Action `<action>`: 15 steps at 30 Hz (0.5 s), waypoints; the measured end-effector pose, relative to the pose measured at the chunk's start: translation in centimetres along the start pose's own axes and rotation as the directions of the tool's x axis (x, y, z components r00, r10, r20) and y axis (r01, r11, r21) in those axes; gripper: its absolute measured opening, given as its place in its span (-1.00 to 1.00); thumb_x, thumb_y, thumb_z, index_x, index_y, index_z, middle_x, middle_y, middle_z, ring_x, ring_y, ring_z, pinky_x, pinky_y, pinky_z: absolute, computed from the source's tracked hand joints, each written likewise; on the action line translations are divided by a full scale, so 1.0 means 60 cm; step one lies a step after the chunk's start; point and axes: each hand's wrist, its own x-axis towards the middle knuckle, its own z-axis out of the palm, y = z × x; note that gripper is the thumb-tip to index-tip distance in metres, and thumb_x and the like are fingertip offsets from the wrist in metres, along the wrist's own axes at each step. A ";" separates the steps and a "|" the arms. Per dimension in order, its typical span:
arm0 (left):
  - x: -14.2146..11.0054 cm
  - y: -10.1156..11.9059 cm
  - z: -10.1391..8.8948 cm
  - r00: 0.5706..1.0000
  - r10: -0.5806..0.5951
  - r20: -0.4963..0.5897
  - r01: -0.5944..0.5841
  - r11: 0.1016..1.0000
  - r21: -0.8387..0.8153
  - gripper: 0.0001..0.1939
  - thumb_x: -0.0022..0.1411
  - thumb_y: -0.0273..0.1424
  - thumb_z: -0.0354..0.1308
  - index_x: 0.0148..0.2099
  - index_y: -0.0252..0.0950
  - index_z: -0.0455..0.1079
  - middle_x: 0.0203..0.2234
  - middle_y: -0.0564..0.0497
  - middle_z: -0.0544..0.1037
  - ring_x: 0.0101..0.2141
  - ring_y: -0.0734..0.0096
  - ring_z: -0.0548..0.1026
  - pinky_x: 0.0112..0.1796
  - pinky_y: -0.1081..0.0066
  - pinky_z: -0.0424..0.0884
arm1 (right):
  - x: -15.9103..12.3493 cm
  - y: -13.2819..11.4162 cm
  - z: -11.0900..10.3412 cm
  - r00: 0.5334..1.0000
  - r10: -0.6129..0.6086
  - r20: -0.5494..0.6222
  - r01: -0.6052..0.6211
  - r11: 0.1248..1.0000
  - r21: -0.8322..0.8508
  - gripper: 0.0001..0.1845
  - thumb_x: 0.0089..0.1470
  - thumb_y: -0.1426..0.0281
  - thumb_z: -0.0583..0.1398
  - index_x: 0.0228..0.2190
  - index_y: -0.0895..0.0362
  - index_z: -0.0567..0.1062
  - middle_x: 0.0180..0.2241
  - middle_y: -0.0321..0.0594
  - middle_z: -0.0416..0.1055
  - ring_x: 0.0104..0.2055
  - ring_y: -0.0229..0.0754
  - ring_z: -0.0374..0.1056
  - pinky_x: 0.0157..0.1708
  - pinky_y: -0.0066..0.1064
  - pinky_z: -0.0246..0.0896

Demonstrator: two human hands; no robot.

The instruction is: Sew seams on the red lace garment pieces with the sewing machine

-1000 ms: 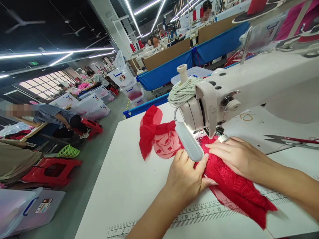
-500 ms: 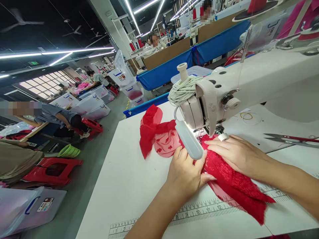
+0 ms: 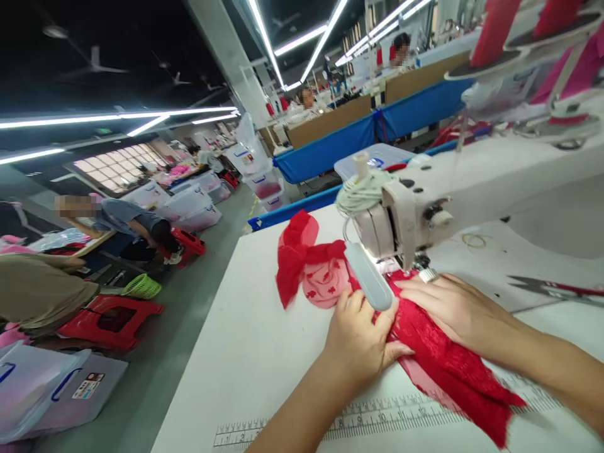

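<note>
Red lace fabric (image 3: 443, 340) runs under the head of a white sewing machine (image 3: 406, 220), spreading out on both sides of it. A sheer red part with small motifs (image 3: 328, 283) lies left of the needle area. My left hand (image 3: 361, 333) grips the fabric in front of the machine, fingers curled and thumb on the cloth. Close above its fingers is a grey oblong lamp (image 3: 370, 277), which partly hides the stitching spot. My right hand (image 3: 448, 305) lies flat on the lace to the right of the needle, fingers stretched out.
Scissors (image 3: 552, 287) lie on the machine bed at right. A printed ruler (image 3: 358, 421) crosses the white table (image 3: 226, 352) near its front. Pale cord (image 3: 361, 192) is wound on the machine head. Red stools (image 3: 117, 321), plastic bins (image 3: 70, 393) and seated people are beyond.
The whole view has shifted, so the table and machine appear slightly lower and farther right. Both hands keep about the same place on the fabric.
</note>
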 end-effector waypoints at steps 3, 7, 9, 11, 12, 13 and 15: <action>0.007 -0.010 -0.011 0.998 -0.034 0.053 0.040 0.991 -0.127 -0.49 0.38 -0.01 -0.04 0.13 -0.25 0.39 0.00 -0.18 0.49 -0.07 0.11 0.46 -0.05 0.13 0.40 | -0.003 0.009 0.005 0.996 -0.067 -0.066 0.067 0.998 -0.009 -0.55 0.10 0.57 0.01 -0.02 0.08 0.46 -0.08 -0.19 0.54 -0.08 -0.08 0.44 -0.20 -0.23 0.38; 0.023 -0.067 -0.040 0.862 -0.450 0.234 0.476 0.877 -0.065 -0.56 0.36 -0.30 0.04 0.24 -0.26 0.25 0.06 -0.16 0.43 0.02 0.24 0.45 -0.04 0.33 0.42 | 0.004 0.015 0.005 0.985 -0.110 -0.136 0.105 0.994 -0.042 -0.51 0.05 0.65 -0.03 -0.07 0.07 0.46 -0.11 -0.20 0.54 -0.12 -0.11 0.46 -0.23 -0.28 0.41; 0.024 -0.113 -0.051 0.747 -0.631 0.209 0.637 0.770 0.045 -0.47 0.36 -0.34 -0.02 0.31 -0.43 0.10 0.03 -0.32 0.42 -0.09 0.17 0.53 -0.18 0.31 0.47 | 0.009 0.011 0.002 0.987 -0.061 -0.151 0.051 0.996 -0.069 -0.51 0.06 0.68 -0.07 -0.12 0.08 0.47 -0.16 -0.16 0.55 -0.17 -0.10 0.47 -0.30 -0.29 0.41; 0.023 -0.164 -0.053 0.691 -0.686 0.227 0.682 0.723 0.111 -0.49 0.32 -0.36 0.02 0.26 -0.46 0.16 -0.10 -0.33 0.49 -0.25 0.15 0.57 -0.33 0.33 0.46 | 0.015 0.006 -0.002 0.987 -0.014 -0.161 0.000 0.996 -0.088 -0.52 0.07 0.70 -0.09 -0.19 0.09 0.48 -0.21 -0.14 0.54 -0.22 -0.10 0.47 -0.38 -0.32 0.39; 0.024 -0.189 -0.051 0.674 -0.696 0.248 0.687 0.714 0.136 -0.52 0.27 -0.35 0.10 0.19 -0.44 0.24 -0.22 -0.25 0.54 -0.32 0.16 0.57 -0.37 0.35 0.44 | 0.018 0.003 -0.004 0.986 0.006 -0.169 -0.021 0.996 -0.088 -0.53 0.08 0.70 -0.10 -0.22 0.09 0.48 -0.23 -0.14 0.53 -0.24 -0.11 0.47 -0.40 -0.33 0.38; 0.027 -0.213 -0.048 0.663 -0.696 0.275 0.685 0.712 0.152 -0.54 0.20 -0.33 0.19 0.11 -0.41 0.32 -0.34 -0.17 0.56 -0.38 0.18 0.56 -0.39 0.36 0.44 | 0.021 0.002 -0.006 0.983 0.024 -0.181 -0.039 0.996 -0.080 -0.55 0.08 0.70 -0.10 -0.25 0.10 0.47 -0.26 -0.14 0.52 -0.25 -0.12 0.47 -0.40 -0.34 0.38; 0.038 -0.252 -0.037 0.660 -0.694 0.288 0.677 0.716 0.174 -0.63 0.21 -0.29 0.21 -0.01 -0.41 0.38 -0.36 -0.12 0.55 -0.38 0.22 0.55 -0.32 0.31 0.46 | 0.026 0.002 -0.009 0.981 0.058 -0.184 -0.069 0.996 -0.055 -0.58 0.10 0.69 -0.09 -0.29 0.10 0.46 -0.28 -0.15 0.51 -0.26 -0.14 0.46 -0.35 -0.36 0.40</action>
